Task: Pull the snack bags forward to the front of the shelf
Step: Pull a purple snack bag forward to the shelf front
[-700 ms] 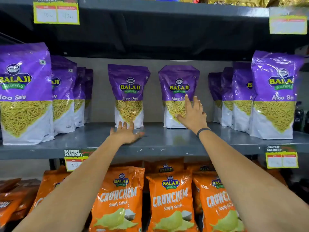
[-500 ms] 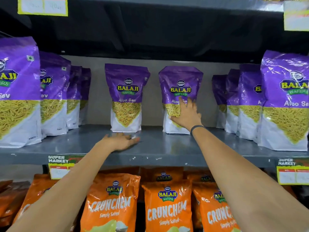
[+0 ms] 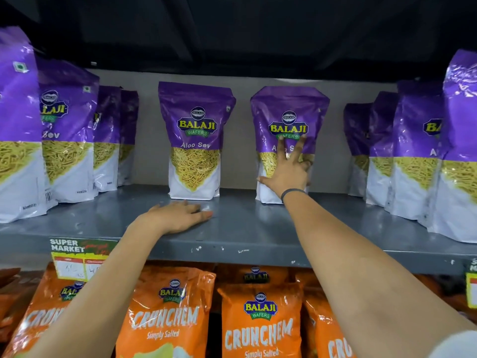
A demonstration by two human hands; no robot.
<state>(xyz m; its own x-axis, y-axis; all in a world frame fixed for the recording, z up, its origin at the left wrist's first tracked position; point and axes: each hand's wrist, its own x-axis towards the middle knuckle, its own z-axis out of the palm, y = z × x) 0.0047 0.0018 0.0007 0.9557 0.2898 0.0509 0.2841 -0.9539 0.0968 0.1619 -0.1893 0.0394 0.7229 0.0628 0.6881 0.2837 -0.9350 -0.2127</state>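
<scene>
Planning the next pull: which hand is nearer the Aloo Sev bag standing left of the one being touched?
Left. The left hand lies flat on the shelf just before that Aloo Sev bag; the right hand is spread on the neighbouring bag.

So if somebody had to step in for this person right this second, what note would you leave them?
Right hand: spread open against the front of the right middle Aloo Sev bag, not closed on it.
Left hand: flat and empty on the grey shelf, in front of the left middle Aloo Sev bag.
Done: the side rows already reach the front edge.
Left: both middle bags stand at the back wall; pull them forward.
</scene>
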